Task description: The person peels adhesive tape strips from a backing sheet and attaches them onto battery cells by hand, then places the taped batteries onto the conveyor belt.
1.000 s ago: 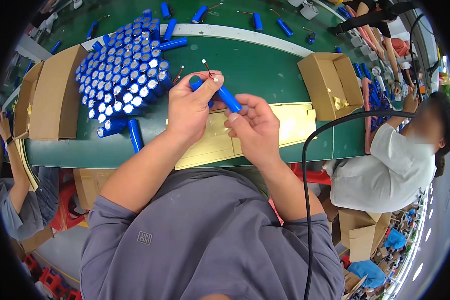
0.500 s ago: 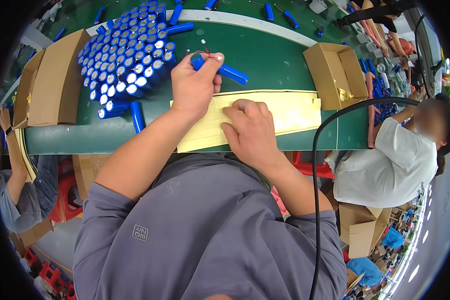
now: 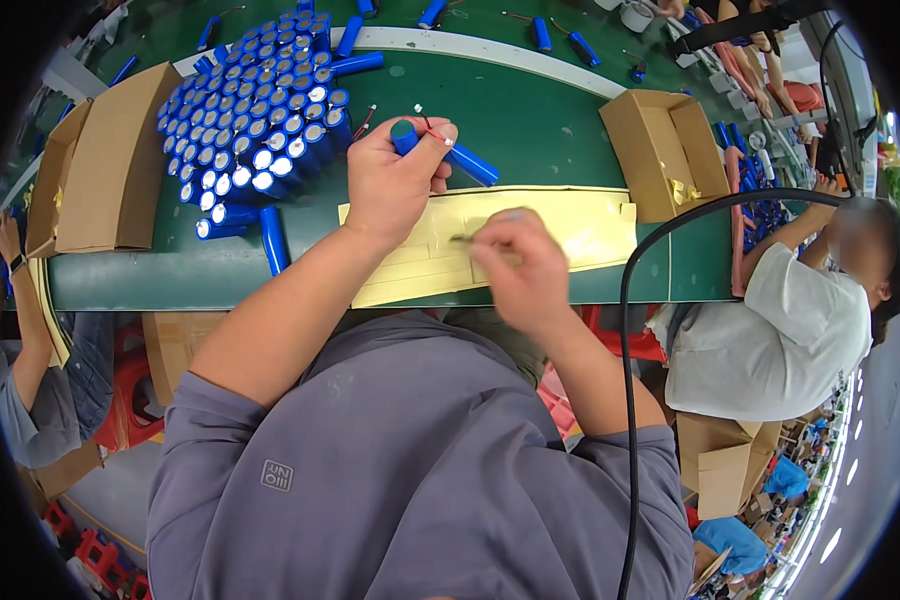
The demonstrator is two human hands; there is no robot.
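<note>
My left hand (image 3: 388,190) is closed around a blue cylindrical battery (image 3: 472,166), which slants down to the right past the fingers. Thin red and dark wires with small white connectors (image 3: 418,109) stick up beside the thumb. Over the yellow sheet (image 3: 580,230) hangs my right hand (image 3: 526,268), smeared by motion, its thumb and forefinger pinched together. From that pinch a small dark sliver (image 3: 460,239) points left; its kind is too blurred to tell. Faint strip lines cross the sheet's left part.
Many upright blue cells (image 3: 260,120) stand packed at the left, with a loose blue cell (image 3: 273,240) before them. Cardboard boxes stand left (image 3: 120,160) and right (image 3: 660,150). A black cable (image 3: 627,400) curves down at my right. A co-worker in white (image 3: 770,340) sits at the right.
My right hand has moved right off the sheet's strip lines, and a small dark sliver now shows at its fingertips. The left hand still holds the battery, slightly lower and turned a little.
</note>
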